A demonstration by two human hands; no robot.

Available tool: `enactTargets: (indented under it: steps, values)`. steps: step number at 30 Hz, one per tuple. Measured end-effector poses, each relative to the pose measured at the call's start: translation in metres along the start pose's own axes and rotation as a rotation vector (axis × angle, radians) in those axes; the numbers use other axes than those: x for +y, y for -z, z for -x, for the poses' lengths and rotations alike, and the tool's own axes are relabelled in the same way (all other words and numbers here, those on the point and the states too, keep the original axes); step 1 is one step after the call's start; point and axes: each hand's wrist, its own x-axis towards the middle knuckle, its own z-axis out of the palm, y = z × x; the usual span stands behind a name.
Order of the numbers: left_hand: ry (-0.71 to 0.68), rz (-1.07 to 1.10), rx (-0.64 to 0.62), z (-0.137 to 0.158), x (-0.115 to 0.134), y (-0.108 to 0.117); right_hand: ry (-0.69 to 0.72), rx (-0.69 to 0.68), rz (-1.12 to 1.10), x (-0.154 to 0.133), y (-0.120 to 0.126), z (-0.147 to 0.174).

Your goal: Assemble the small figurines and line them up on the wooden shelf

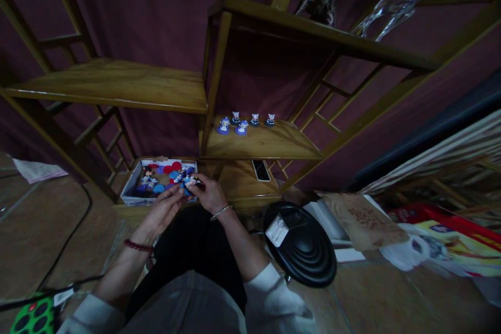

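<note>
Both my hands meet over the near right corner of a shallow white box [133,186]. Between the fingers of my left hand [168,207] and my right hand [210,195] is a small blue and white figurine [189,183], pinched from both sides and partly hidden. Inside the box lie dark-haired figurines [147,180] and several red and blue discs [158,188]. On the shelf [266,143] above, two purple figurines [241,127] stand in front of three black and white figurines [255,119].
A phone [261,170] lies on the lower shelf right of the box. On the floor are a round black object [301,245], a brown paper piece [362,219], a plastic bag [407,248] and a green item [34,315]. Wooden posts [216,83] frame the shelves.
</note>
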Motion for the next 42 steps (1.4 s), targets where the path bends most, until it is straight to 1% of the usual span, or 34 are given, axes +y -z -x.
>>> enactTargets:
  steps: [6, 15, 20, 25, 32, 36, 38, 42]
  values:
    - [-0.005, -0.019, -0.067, 0.001, -0.003, 0.003, -0.021, -0.012, -0.036, 0.002, 0.002, -0.001]
    - [-0.005, -0.017, -0.046, -0.003, -0.009, 0.004, -0.048, -0.028, -0.136, 0.006, 0.003, 0.001]
    - [-0.007, 0.009, -0.021, -0.004, -0.012, 0.005, 0.028, -0.029, -0.145, 0.009, 0.005, 0.001]
    - [0.016, 0.021, 0.009, -0.002, -0.009, 0.006, 0.073, -0.085, -0.161, 0.010, 0.008, 0.000]
    - [-0.007, -0.015, -0.037, -0.001, -0.008, 0.006, 0.133, -0.101, -0.081, 0.001, 0.012, -0.001]
    - [-0.029, -0.022, -0.050, -0.001, -0.009, 0.005, 0.066, -0.066, -0.027, -0.001, 0.009, 0.001]
    - [-0.009, -0.014, -0.045, -0.001, -0.010, 0.006, 0.040, -0.058, 0.017, -0.003, 0.008, 0.002]
    - [0.042, 0.027, -0.017, -0.001, -0.009, 0.006, 0.065, -0.057, 0.102, -0.009, 0.009, 0.005]
